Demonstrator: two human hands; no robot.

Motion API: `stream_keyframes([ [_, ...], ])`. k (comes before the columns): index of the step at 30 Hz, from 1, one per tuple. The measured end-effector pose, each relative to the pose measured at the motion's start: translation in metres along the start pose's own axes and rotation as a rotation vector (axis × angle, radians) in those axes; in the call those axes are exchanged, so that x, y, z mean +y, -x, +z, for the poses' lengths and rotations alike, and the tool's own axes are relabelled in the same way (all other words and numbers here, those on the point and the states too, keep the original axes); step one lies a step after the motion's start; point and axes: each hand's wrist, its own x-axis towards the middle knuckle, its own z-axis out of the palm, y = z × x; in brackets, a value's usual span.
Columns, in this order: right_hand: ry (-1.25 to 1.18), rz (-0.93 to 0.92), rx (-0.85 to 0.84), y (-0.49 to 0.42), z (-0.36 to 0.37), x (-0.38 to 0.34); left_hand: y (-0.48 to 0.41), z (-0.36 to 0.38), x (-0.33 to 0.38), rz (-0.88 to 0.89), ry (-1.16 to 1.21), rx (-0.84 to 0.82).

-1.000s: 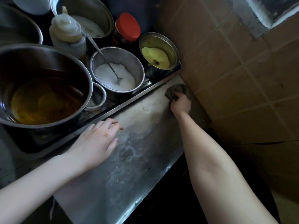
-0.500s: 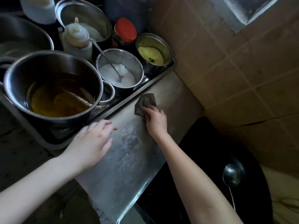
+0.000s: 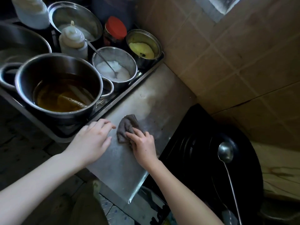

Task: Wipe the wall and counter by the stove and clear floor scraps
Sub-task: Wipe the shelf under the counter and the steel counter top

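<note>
**Oil pot sits close to the wiping stroke**

Head view: the right hand presses the grey cloth flat-fingered on the steel counter. The left hand rests beside it, fingers loosely spread. A wide stroke could jog the tray, slopping what looks like oil from the pot.

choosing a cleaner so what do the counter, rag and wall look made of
Counter: likely stainless steel, dull brushed sheen with streaky reflections and a folded edge.
Rag: grey-brown cloth, soft crumpled folds; weave unclear.
Wall: probably ceramic tile, tan squares with pale grout lines, fairly matte here.
</note>
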Motion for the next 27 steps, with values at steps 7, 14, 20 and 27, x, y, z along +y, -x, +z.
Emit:
stream_keyframes([
  [7, 0.101, -0.018, 0.053, 0.008, -0.004, 0.025, -0.004, 0.0, 0.002, 0.03, -0.024, -0.031],
  [14, 0.027, 0.245, -0.026, -0.049, -0.017, 0.063, -0.009, -0.001, -0.008, 0.028, -0.035, -0.01],
  [20, -0.037, 0.412, -0.031, -0.123, -0.022, 0.059, 0.002, 0.0, -0.018, 0.021, -0.029, 0.024],
  [27, -0.091, 0.371, -0.021, -0.147, -0.015, 0.021, 0.02, -0.002, -0.033, 0.032, -0.119, 0.029],
])
